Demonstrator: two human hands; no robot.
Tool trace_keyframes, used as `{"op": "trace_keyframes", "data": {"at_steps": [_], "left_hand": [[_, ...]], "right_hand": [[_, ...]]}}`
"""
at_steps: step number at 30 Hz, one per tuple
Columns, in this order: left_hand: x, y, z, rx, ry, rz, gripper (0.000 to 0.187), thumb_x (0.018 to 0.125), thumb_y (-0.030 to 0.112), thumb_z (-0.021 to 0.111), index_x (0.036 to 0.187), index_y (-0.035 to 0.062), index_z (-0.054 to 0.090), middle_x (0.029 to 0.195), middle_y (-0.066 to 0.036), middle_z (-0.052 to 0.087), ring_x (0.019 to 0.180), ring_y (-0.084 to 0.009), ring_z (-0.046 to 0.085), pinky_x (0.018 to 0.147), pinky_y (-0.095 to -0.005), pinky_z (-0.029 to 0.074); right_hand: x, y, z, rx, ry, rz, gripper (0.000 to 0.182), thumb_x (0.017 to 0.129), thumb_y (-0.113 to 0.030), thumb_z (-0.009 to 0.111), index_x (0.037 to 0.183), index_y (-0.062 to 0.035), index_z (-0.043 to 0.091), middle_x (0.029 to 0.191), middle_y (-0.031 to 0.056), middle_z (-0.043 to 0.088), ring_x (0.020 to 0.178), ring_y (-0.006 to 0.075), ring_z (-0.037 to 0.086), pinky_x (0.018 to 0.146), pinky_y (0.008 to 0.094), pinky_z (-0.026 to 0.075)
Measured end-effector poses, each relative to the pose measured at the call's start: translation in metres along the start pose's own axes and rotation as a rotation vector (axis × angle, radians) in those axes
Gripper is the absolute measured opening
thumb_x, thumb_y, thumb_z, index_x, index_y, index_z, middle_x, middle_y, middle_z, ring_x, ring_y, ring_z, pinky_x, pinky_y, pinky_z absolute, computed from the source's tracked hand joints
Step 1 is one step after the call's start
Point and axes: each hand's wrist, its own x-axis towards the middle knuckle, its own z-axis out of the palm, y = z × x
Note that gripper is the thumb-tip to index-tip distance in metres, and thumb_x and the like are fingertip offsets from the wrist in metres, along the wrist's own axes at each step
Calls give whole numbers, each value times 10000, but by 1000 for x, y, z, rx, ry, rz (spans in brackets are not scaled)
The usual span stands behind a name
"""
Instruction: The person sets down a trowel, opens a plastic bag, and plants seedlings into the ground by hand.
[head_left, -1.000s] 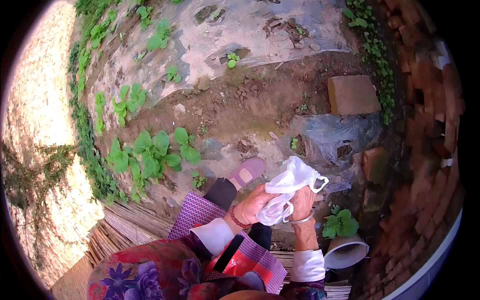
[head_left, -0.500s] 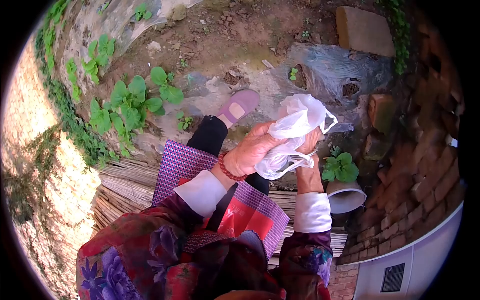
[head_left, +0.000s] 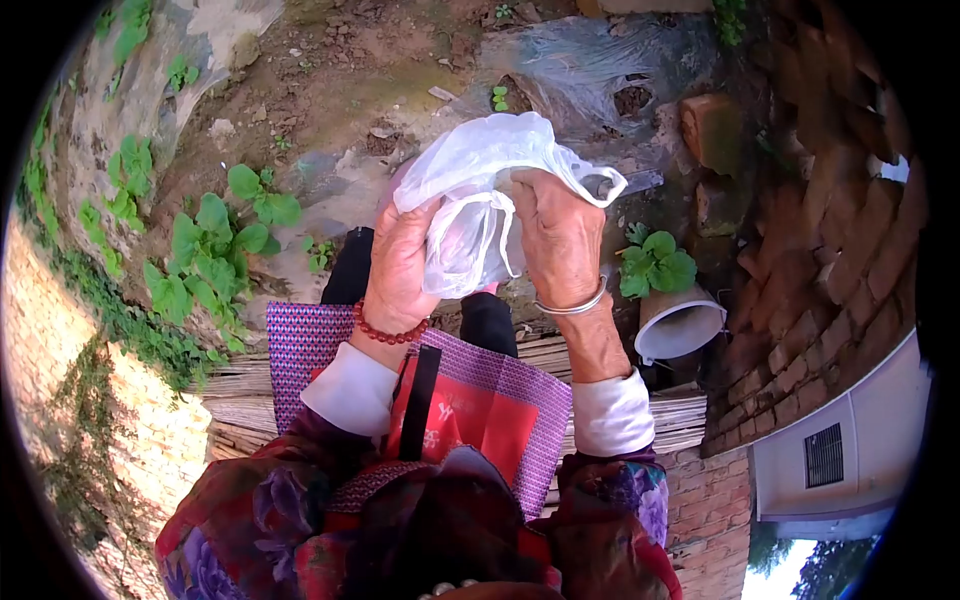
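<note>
Stretched between both hands is a thin, translucent white plastic bag point(head_left: 490, 150), its loop handles hanging at the middle and at the right. My left hand point(head_left: 402, 262), with a red bead bracelet point(head_left: 388, 334) at the wrist, grips the bag's left side. On the other side my right hand point(head_left: 562, 240), wearing a silver bangle point(head_left: 578, 304), is closed on the bag, its fingertips partly hidden by the plastic. Below the hands a red and patterned bag point(head_left: 480, 415) with a black strap lies over the lap.
Leafy green plants point(head_left: 212, 250) grow from the soil at left. At right are a white bucket point(head_left: 682, 325) tipped on its side, a small plant point(head_left: 657, 265), a brick point(head_left: 712, 132) and stacked tiles point(head_left: 820, 260). Bundled stalks point(head_left: 240, 400) lie below.
The hands have moved apart and left, spreading the white bag that was bunched between them. The view has shifted, and the purple shoe is now mostly hidden behind the bag and hand.
</note>
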Motion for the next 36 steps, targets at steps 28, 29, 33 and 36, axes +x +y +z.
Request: {"op": "trace_keyframes", "data": {"at_steps": [28, 29, 33, 36], "left_hand": [[4, -6, 17, 5, 52, -59, 352, 880, 144, 490, 1213, 54, 419, 1174, -99, 509, 1054, -228, 522, 889, -385, 450], [5, -6, 16, 20, 39, -63, 353, 882, 142, 485, 1217, 59, 416, 1180, -95, 506, 1058, -229, 519, 894, -388, 446], [5, -7, 16, 23, -12, -51, 359, 887, 149, 475, 1229, 71, 404, 1196, -89, 495, 1072, -232, 508, 908, -395, 434], [6, -6, 13, 93, 39, -82, 368, 888, 163, 474, 1235, 68, 396, 1202, -92, 490, 1077, -232, 504, 909, -403, 431]], "right_hand": [[73, 212, 15, -130, 352, 630, 287, 744, -240, 635, 628, 19, 597, 556, 83, 588, 459, 149, 538, 498, 306, 442], [74, 220, 19, -127, 348, 631, 287, 744, -240, 635, 628, 19, 597, 556, 83, 588, 459, 149, 538, 498, 306, 442], [74, 233, 26, 2, 344, 665, 219, 764, -253, 586, 748, -39, 629, 639, 143, 612, 636, 329, 584, 633, 408, 460], [76, 245, 30, -41, 387, 534, 156, 759, -183, 578, 830, -59, 641, 712, 155, 624, 685, 325, 596, 659, 408, 473]]}}
